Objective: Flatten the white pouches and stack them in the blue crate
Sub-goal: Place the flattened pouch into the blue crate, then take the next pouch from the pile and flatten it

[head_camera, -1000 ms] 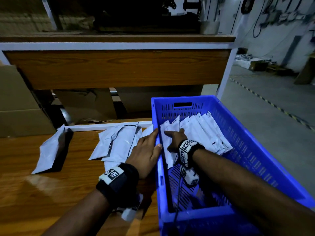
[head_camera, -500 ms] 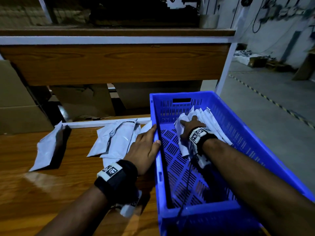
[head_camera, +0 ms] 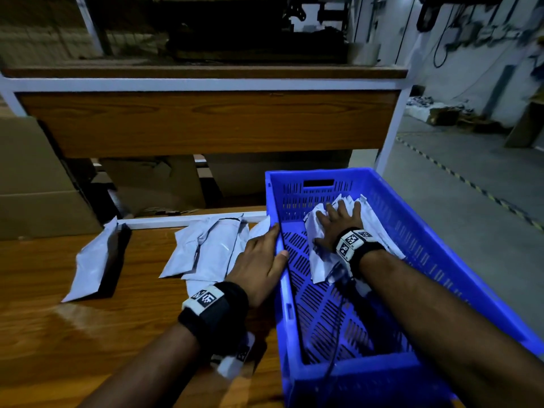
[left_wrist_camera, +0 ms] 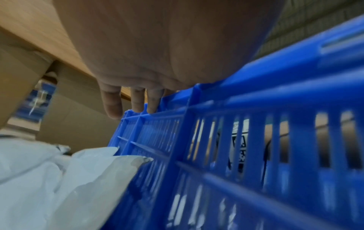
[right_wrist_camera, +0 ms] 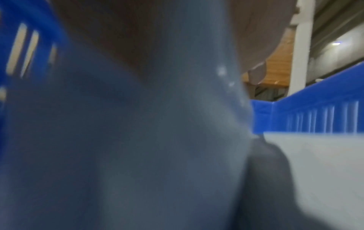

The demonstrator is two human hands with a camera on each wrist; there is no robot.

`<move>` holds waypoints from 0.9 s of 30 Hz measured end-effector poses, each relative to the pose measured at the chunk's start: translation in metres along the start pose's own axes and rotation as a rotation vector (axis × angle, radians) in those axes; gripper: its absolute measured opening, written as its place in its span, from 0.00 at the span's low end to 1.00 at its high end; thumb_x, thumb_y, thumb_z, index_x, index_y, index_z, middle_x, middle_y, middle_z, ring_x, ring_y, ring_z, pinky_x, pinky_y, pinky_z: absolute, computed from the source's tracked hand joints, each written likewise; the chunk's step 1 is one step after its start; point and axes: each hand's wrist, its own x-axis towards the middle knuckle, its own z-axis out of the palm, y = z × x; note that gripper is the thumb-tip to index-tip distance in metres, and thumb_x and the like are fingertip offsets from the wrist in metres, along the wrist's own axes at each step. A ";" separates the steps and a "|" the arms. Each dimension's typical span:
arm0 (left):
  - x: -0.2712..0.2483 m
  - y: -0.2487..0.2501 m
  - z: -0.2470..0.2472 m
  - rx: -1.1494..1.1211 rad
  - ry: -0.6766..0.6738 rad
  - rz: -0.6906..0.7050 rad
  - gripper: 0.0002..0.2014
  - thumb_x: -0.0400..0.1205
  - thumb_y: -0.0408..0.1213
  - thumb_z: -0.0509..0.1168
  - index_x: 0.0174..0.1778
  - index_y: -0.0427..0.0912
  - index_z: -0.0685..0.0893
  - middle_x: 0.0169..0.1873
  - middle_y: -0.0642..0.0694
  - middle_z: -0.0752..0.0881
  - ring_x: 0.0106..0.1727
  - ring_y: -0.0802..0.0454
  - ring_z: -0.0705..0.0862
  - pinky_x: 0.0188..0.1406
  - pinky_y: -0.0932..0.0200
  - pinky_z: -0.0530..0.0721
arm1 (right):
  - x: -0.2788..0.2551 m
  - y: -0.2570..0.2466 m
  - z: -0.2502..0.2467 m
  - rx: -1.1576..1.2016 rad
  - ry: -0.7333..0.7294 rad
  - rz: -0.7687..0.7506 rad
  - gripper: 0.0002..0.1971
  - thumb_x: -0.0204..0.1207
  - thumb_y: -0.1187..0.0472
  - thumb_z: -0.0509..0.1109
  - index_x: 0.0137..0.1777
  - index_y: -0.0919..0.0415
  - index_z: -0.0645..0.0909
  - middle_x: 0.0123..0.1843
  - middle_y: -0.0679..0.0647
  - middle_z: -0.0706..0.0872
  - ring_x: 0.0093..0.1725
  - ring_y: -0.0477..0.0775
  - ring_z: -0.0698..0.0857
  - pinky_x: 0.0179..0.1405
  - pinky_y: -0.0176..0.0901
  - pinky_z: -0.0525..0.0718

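The blue crate (head_camera: 418, 248) stands at the right end of the wooden table, its slatted side filling the left wrist view (left_wrist_camera: 256, 155). White pouches (head_camera: 321, 260) lie stacked against its right wall. My right hand (head_camera: 338, 222) lies flat on that stack with fingers spread. My left hand (head_camera: 265, 254) rests on the crate's left rim with straight fingers, thumb inside; its fingers (left_wrist_camera: 152, 101) touch the rim. Several loose white pouches (head_camera: 212, 248) lie on the table left of it. In the right wrist view a blurred pouch (right_wrist_camera: 138, 140) covers most of the picture.
A single pouch (head_camera: 91, 260) lies apart at the far left on the table (head_camera: 73, 334). Cardboard boxes (head_camera: 29, 178) stand behind the table's far edge, under a wooden shelf (head_camera: 206, 122). Open concrete floor (head_camera: 485, 201) lies right of the crate.
My right hand has slid the pouch pile from the crate's left side toward its right wall and now lies flat on top. My left hand has stayed on the rim.
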 end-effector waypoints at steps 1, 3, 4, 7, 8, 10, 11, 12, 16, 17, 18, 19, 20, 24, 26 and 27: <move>0.000 -0.001 -0.002 -0.009 -0.017 0.007 0.36 0.82 0.61 0.43 0.86 0.49 0.49 0.81 0.47 0.65 0.79 0.50 0.61 0.76 0.50 0.65 | -0.002 0.002 -0.006 0.030 0.002 -0.002 0.44 0.75 0.27 0.54 0.86 0.45 0.46 0.88 0.53 0.47 0.85 0.67 0.45 0.77 0.78 0.45; -0.003 -0.004 -0.011 -0.030 -0.045 0.028 0.37 0.82 0.62 0.44 0.86 0.50 0.50 0.82 0.48 0.64 0.80 0.49 0.60 0.77 0.51 0.64 | -0.009 0.005 -0.026 0.110 0.014 -0.006 0.43 0.77 0.29 0.55 0.86 0.45 0.46 0.88 0.53 0.48 0.85 0.66 0.47 0.78 0.75 0.49; -0.005 -0.007 -0.015 -0.025 -0.049 0.042 0.37 0.82 0.62 0.45 0.86 0.50 0.50 0.82 0.49 0.63 0.80 0.49 0.60 0.76 0.51 0.63 | -0.013 0.007 -0.037 0.149 0.018 -0.009 0.41 0.78 0.30 0.55 0.86 0.45 0.46 0.88 0.54 0.49 0.85 0.65 0.48 0.78 0.73 0.52; -0.011 -0.025 -0.034 0.055 -0.041 0.039 0.38 0.81 0.61 0.46 0.85 0.45 0.55 0.82 0.46 0.65 0.79 0.45 0.61 0.75 0.53 0.61 | -0.033 0.005 -0.078 0.207 0.111 -0.050 0.39 0.79 0.33 0.57 0.85 0.47 0.52 0.86 0.55 0.58 0.82 0.66 0.55 0.73 0.68 0.64; -0.015 -0.034 -0.041 0.071 -0.034 0.028 0.38 0.80 0.61 0.47 0.85 0.44 0.56 0.82 0.45 0.66 0.79 0.44 0.61 0.75 0.52 0.62 | -0.042 0.001 -0.092 0.217 0.149 -0.060 0.38 0.79 0.34 0.58 0.85 0.47 0.55 0.84 0.55 0.61 0.81 0.65 0.58 0.71 0.66 0.68; -0.024 -0.051 -0.055 0.095 -0.026 0.005 0.37 0.81 0.61 0.49 0.84 0.45 0.57 0.81 0.44 0.66 0.79 0.43 0.62 0.75 0.50 0.62 | -0.063 -0.013 -0.121 0.237 0.187 -0.087 0.36 0.80 0.35 0.59 0.84 0.49 0.58 0.83 0.54 0.65 0.79 0.64 0.61 0.69 0.64 0.71; -0.029 -0.058 -0.061 0.111 -0.025 -0.004 0.36 0.83 0.61 0.50 0.84 0.46 0.56 0.81 0.44 0.66 0.80 0.43 0.61 0.76 0.48 0.62 | -0.073 -0.022 -0.135 0.243 0.197 -0.104 0.35 0.80 0.35 0.59 0.84 0.49 0.58 0.82 0.54 0.66 0.79 0.64 0.62 0.68 0.64 0.72; -0.036 -0.064 -0.068 0.126 -0.029 -0.011 0.35 0.84 0.60 0.52 0.85 0.46 0.56 0.82 0.44 0.65 0.80 0.42 0.61 0.76 0.47 0.62 | -0.084 -0.033 -0.148 0.249 0.203 -0.120 0.35 0.80 0.36 0.59 0.84 0.49 0.58 0.82 0.53 0.67 0.79 0.63 0.62 0.68 0.63 0.72; -0.068 -0.086 -0.113 0.115 0.030 0.037 0.38 0.80 0.62 0.50 0.83 0.44 0.61 0.80 0.44 0.68 0.79 0.43 0.61 0.75 0.47 0.64 | -0.127 -0.086 -0.196 0.285 0.203 -0.184 0.35 0.81 0.37 0.59 0.85 0.47 0.55 0.83 0.52 0.64 0.80 0.62 0.62 0.71 0.63 0.72; -0.075 -0.092 -0.125 0.102 0.074 0.053 0.36 0.81 0.61 0.52 0.82 0.43 0.63 0.78 0.43 0.70 0.78 0.44 0.63 0.74 0.47 0.65 | -0.135 -0.099 -0.204 0.293 0.190 -0.190 0.36 0.81 0.37 0.60 0.85 0.47 0.54 0.84 0.53 0.64 0.80 0.63 0.62 0.71 0.63 0.71; -0.086 -0.100 -0.139 0.092 0.115 0.067 0.34 0.83 0.59 0.55 0.81 0.43 0.65 0.77 0.42 0.71 0.77 0.44 0.63 0.73 0.48 0.65 | -0.142 -0.116 -0.209 0.306 0.178 -0.191 0.36 0.81 0.37 0.60 0.85 0.47 0.54 0.84 0.53 0.63 0.80 0.64 0.62 0.72 0.63 0.71; -0.094 -0.106 -0.150 0.094 0.145 0.073 0.31 0.85 0.56 0.57 0.81 0.43 0.65 0.77 0.42 0.72 0.77 0.44 0.63 0.72 0.48 0.66 | -0.145 -0.130 -0.211 0.330 0.166 -0.196 0.36 0.81 0.38 0.61 0.85 0.47 0.54 0.84 0.54 0.63 0.80 0.64 0.63 0.73 0.62 0.71; -0.106 -0.116 -0.160 0.106 0.155 0.071 0.29 0.87 0.54 0.57 0.82 0.44 0.64 0.77 0.43 0.72 0.77 0.44 0.63 0.72 0.48 0.66 | -0.150 -0.147 -0.211 0.358 0.161 -0.201 0.36 0.81 0.38 0.61 0.85 0.48 0.56 0.83 0.55 0.64 0.80 0.65 0.65 0.73 0.61 0.71; -0.143 -0.144 -0.177 0.152 0.093 0.012 0.29 0.86 0.52 0.59 0.81 0.45 0.64 0.77 0.43 0.72 0.77 0.43 0.62 0.72 0.44 0.67 | -0.152 -0.209 -0.173 0.485 0.123 -0.164 0.31 0.79 0.42 0.65 0.79 0.56 0.69 0.76 0.61 0.74 0.74 0.65 0.73 0.72 0.55 0.74; -0.158 -0.157 -0.178 0.164 0.056 0.000 0.29 0.85 0.52 0.60 0.81 0.44 0.65 0.77 0.43 0.72 0.77 0.43 0.62 0.73 0.43 0.68 | -0.150 -0.236 -0.146 0.563 0.024 -0.104 0.28 0.79 0.44 0.67 0.75 0.58 0.73 0.73 0.63 0.75 0.72 0.65 0.75 0.69 0.54 0.75; -0.163 -0.163 -0.176 0.170 0.054 0.005 0.29 0.85 0.52 0.60 0.81 0.44 0.65 0.77 0.43 0.72 0.77 0.42 0.62 0.72 0.44 0.68 | -0.148 -0.247 -0.134 0.601 -0.027 -0.080 0.27 0.79 0.44 0.68 0.74 0.58 0.74 0.71 0.64 0.76 0.70 0.65 0.76 0.67 0.53 0.76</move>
